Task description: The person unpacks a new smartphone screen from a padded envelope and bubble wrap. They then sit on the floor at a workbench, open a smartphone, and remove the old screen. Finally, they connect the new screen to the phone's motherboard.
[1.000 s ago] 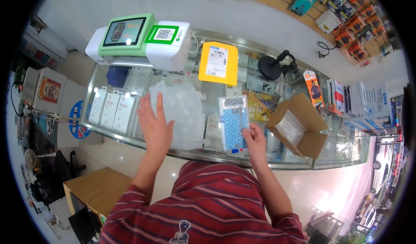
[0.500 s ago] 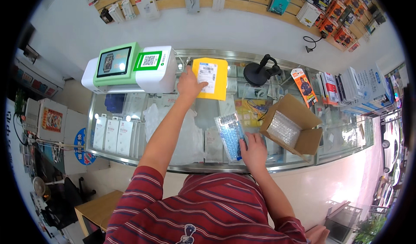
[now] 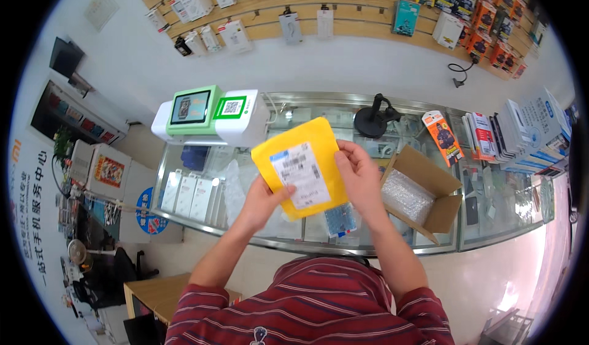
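A yellow mailing envelope (image 3: pixel 331 161) with a white printed label is held up over the glass counter, tilted a little. My left hand (image 3: pixel 262 203) grips its lower left edge, thumb on the front. My right hand (image 3: pixel 357 172) pinches its right edge, thumb in front and fingers curled behind. Below the envelope, a bubble-wrapped blue item (image 3: pixel 341 220) lies on the counter, partly covered by the envelope. To the right of my right hand stands an open cardboard box (image 3: pixel 443 217) with bubble wrap (image 3: pixel 408 198) inside.
The glass display counter (image 3: pixel 294 244) spans the view. A green-and-white machine with a screen (image 3: pixel 215 118) stands at its back left, a black stand (image 3: pixel 372 121) at the back. An orange package (image 3: pixel 443 138) and stacked boxes (image 3: pixel 521 127) are at the right. Crumpled clear plastic (image 3: pixel 234 191) lies left.
The envelope has come up from the back of the counter toward me. My right hand has left the bubble-wrapped item and taken the envelope's right edge. The view has shifted.
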### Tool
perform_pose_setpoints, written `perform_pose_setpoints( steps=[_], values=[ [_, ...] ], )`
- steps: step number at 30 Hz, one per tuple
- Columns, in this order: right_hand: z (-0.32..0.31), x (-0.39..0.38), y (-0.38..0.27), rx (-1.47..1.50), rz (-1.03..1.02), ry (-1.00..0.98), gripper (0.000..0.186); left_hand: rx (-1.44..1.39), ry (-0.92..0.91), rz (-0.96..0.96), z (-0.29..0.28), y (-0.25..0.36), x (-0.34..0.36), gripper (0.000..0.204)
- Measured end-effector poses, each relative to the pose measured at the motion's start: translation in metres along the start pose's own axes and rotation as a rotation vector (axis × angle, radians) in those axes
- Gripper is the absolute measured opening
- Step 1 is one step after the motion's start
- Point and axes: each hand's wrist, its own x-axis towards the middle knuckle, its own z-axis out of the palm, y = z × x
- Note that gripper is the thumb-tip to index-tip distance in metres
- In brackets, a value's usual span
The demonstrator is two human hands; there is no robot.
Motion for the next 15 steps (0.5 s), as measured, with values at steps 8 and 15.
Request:
perform_pose_setpoints(
  steps=[8, 15],
  values=[
    [-0.020, -0.036, -0.046, -0.594, -0.096, -0.683, 0.018, 0.533, 0.007, 0.236, -0.006, 0.041, -0.070, 0.042],
    [-0.005, -0.069, -0.005, -0.613, -0.324, -0.809, 0.015, 0.796, -0.154, -0.022, 0.016, 0.042, -0.077, 0.015]
  ],
)
